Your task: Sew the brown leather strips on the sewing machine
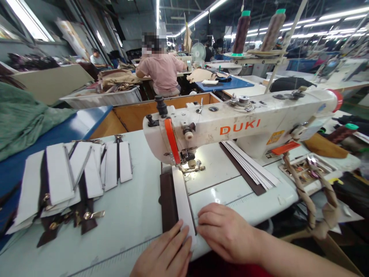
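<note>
A long white strip (pixel 184 207) with a dark edge runs from the front of the table to under the presser foot (pixel 190 167) of the sewing machine (pixel 207 123). Along its left side lies a dark brown strip (pixel 167 200). My left hand (pixel 167 250) rests over the near end of the white strip, its fingers stretched out flat. At the strip's right edge, my right hand (pixel 225 231) is closed, with bent fingertips against that edge; its thumb is partly hidden. The machine's lamp lights the stitching spot.
Left on the table lie several white-backed zipper pieces (pixel 86 169) with metal pulls. Beyond my right hand are stacked white strips (pixel 250 165) and a small parts tray (pixel 308 169). Thread cones (pixel 242 34) stand above the machine. A person in pink (pixel 161 73) sits ahead.
</note>
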`<state>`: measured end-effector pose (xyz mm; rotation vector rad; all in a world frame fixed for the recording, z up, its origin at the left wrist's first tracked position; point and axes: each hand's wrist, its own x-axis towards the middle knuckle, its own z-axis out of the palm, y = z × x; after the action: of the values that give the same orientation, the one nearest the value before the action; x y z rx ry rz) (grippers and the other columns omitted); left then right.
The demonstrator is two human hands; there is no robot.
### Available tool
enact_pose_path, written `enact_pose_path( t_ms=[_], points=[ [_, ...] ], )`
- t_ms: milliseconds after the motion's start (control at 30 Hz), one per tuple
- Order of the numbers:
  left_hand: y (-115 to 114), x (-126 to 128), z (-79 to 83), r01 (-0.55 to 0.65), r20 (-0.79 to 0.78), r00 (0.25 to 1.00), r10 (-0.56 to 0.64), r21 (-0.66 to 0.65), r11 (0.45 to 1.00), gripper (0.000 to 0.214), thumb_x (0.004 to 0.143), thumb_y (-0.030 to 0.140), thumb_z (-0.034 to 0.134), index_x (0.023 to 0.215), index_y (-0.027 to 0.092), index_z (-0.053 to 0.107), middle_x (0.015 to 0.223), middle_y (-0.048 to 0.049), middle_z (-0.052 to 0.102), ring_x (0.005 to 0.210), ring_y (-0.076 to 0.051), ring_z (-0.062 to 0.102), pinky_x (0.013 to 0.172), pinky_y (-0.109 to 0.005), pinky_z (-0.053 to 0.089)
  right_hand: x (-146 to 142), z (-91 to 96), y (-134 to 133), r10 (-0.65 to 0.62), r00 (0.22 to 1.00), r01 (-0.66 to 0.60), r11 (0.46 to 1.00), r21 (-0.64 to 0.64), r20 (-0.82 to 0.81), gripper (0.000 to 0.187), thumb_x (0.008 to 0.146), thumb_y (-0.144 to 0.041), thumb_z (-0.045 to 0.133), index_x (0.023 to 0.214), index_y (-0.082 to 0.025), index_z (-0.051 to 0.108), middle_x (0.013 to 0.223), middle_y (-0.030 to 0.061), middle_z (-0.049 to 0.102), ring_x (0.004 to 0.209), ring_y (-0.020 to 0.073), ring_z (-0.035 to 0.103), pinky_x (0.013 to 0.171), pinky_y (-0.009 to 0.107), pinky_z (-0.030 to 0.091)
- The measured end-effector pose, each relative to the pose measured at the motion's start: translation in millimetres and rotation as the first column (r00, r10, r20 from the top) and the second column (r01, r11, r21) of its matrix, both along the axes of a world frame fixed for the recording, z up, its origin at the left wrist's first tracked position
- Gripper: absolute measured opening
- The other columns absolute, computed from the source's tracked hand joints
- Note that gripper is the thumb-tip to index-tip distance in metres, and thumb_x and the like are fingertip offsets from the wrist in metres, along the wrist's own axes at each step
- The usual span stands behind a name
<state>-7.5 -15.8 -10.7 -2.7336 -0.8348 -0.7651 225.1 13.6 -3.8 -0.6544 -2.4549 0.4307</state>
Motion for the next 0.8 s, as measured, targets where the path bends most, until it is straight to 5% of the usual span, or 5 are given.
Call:
enact_pose_path(
  t_ms=[300, 567, 667, 800],
  points=[
    [-4.2, 4.9, 3.5, -0.015, -0.064, 0.998, 0.015, -0.003, 1.0, 0.028, 0.087, 0.011, 0.044, 0.101, 0.016, 0.068, 0.109, -0.0075, 0.07, 0.109, -0.021, 0.063, 0.093, -0.028, 0.05, 3.2, -7.2, -0.4, 0.051, 0.998, -0.052, 0.998, 0.028, 0.035, 0.02, 0.089, -0.016, 0.045, 0.104, -0.014, 0.059, 0.097, 0.0109, 0.061, 0.101, 0.022, 0.054, 0.091, 0.036, 0.046],
    [-1.7, 4.7, -21.8, -0.016, 0.115, 0.993, 0.009, 0.054, 0.998, 0.031, 0.091, 0.013, 0.038, 0.097, 0.017, 0.069, 0.109, -0.0056, 0.07, 0.114, -0.02, 0.059, 0.097, -0.028, 0.046, 2.9, -5.4, -0.3, 0.047, 0.999, -0.048, 0.998, 0.032, 0.018, 0.021, 0.089, -0.015, 0.044, 0.102, -0.013, 0.06, 0.096, 0.0108, 0.062, 0.098, 0.0226, 0.054, 0.089, 0.036, 0.047],
    [0.1, 3.1, -13.1, -0.003, 0.135, 0.991, -0.005, 0.058, 0.998, 0.032, 0.091, 0.012, 0.037, 0.095, 0.018, 0.068, 0.107, -0.005, 0.071, 0.113, -0.019, 0.06, 0.097, -0.027, 0.045, 3.1, -6.2, -0.1, 0.048, 0.998, -0.049, 0.998, 0.03, 0.027, 0.021, 0.089, -0.016, 0.044, 0.102, -0.012, 0.061, 0.096, 0.0108, 0.062, 0.098, 0.0223, 0.054, 0.09, 0.036, 0.046],
    [4.5, -0.3, 2.3, 0.054, -0.041, 0.998, -0.054, 0.004, 0.999, 0.032, 0.092, 0.011, 0.038, 0.102, 0.019, 0.068, 0.107, -0.0042, 0.071, 0.107, -0.017, 0.063, 0.095, -0.024, 0.047, 3.2, -6.0, 0.4, 0.038, 0.999, -0.039, 0.998, 0.041, 0.027, 0.02, 0.088, -0.015, 0.045, 0.1, -0.012, 0.061, 0.094, 0.0106, 0.062, 0.098, 0.0215, 0.054, 0.091, 0.035, 0.045]
  ],
)
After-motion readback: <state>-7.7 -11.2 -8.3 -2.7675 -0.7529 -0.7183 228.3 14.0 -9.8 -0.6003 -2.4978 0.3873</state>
